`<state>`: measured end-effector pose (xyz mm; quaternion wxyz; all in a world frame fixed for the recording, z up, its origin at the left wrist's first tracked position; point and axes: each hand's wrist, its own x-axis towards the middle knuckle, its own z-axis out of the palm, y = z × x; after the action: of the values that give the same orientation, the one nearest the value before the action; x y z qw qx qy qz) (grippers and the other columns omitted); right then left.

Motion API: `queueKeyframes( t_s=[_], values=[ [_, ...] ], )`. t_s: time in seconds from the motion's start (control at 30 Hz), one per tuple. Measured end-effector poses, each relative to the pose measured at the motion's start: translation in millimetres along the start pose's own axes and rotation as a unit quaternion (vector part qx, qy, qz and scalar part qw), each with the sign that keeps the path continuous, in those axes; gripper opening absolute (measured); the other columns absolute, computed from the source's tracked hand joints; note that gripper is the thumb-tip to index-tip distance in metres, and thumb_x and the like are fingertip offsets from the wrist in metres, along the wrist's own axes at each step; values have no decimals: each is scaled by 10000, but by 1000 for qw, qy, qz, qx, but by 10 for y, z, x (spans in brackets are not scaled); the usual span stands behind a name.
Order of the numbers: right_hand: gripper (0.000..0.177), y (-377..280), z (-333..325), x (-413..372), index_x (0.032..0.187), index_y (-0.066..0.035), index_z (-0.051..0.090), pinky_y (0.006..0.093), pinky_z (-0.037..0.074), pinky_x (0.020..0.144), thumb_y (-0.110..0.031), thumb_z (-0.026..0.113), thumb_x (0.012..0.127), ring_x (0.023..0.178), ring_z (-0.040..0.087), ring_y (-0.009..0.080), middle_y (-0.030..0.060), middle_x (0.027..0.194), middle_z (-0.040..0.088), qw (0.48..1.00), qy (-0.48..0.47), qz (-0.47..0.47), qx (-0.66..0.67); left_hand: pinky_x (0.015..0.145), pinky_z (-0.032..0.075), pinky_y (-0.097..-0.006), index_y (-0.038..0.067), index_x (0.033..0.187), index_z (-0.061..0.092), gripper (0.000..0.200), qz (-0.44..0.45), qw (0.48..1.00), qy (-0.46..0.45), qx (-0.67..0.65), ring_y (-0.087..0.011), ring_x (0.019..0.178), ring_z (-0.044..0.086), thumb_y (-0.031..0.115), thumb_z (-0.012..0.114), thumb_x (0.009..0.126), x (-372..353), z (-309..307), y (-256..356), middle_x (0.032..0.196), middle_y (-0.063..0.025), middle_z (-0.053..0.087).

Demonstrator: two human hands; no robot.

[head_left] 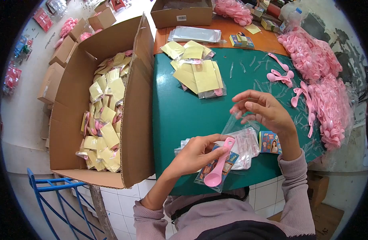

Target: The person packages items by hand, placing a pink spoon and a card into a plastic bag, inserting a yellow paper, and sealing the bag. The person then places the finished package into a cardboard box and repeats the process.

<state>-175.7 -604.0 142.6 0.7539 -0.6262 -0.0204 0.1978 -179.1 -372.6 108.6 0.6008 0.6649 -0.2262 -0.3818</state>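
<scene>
My left hand grips a pink measuring spoon together with a blue printed card in clear plastic, close above the table's near edge. The spoon's bowl points down toward me. My right hand is raised to the right of it, fingers curled but apart, with a clear plastic piece just under the fingertips. Beneath both hands lies a pile of clear plastic bags. Beside that pile is a stack of printed cards, below my right wrist.
A tall cardboard box full of yellow-backed packets stands left. More packets lie on the green table. Loose pink spoons, plastic scraps and bulging spoon bags line the right. A blue metal frame stands lower left.
</scene>
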Motion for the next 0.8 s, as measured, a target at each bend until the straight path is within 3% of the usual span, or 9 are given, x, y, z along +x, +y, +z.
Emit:
queueKeyframes(
  t_s=[0.13, 0.27, 0.33, 0.57, 0.63, 0.8],
  values=[
    [373, -95, -2, -31, 1155, 7, 468, 229, 476, 625, -203, 572, 864, 739, 592, 114, 117, 893, 628, 996, -62, 66, -3, 530, 444, -241, -6, 1113, 560, 357, 13, 999, 11, 42, -74, 580, 554, 257, 559, 871, 5, 11, -26, 666, -88, 624],
    [394, -54, -86, -41, 1162, 8, 463, 214, 454, 578, -187, 594, 846, 664, 566, 87, 108, 836, 633, 995, -86, 25, -44, 474, 412, -238, 10, 1106, 569, 358, 1, 997, 2, 78, -71, 516, 524, 283, 555, 874, -18, -4, 5, 620, -68, 604],
    [413, -34, -121, -45, 1174, 7, 461, 206, 435, 567, -157, 611, 826, 641, 534, 67, 105, 828, 632, 995, -96, -5, -31, 577, 463, -217, 14, 1128, 559, 309, -64, 996, -20, 55, -48, 680, 565, 198, 562, 879, -29, -4, 48, 784, -60, 649],
    [444, -36, -116, -84, 1188, 14, 456, 201, 424, 583, -103, 631, 797, 649, 521, 68, 89, 812, 625, 992, -109, 47, -49, 569, 455, -207, 12, 1137, 554, 319, -44, 997, -28, 58, -41, 680, 562, 197, 565, 877, -41, -6, -7, 773, -63, 647],
    [470, -19, -117, -100, 1185, 16, 456, 203, 431, 607, -86, 658, 773, 677, 540, 77, 78, 800, 622, 991, -127, 36, -29, 438, 391, -247, 47, 1109, 578, 326, 12, 997, -13, 74, -71, 466, 496, 270, 556, 873, -43, 5, -53, 575, -54, 577],
    [536, -34, -80, -122, 1192, 21, 447, 211, 444, 647, -52, 700, 725, 720, 568, 89, 66, 795, 619, 992, -117, 50, -8, 464, 417, -266, 61, 1096, 586, 295, 32, 993, -23, 116, -115, 473, 540, 240, 566, 862, -51, 12, -10, 590, -82, 595]
  ],
)
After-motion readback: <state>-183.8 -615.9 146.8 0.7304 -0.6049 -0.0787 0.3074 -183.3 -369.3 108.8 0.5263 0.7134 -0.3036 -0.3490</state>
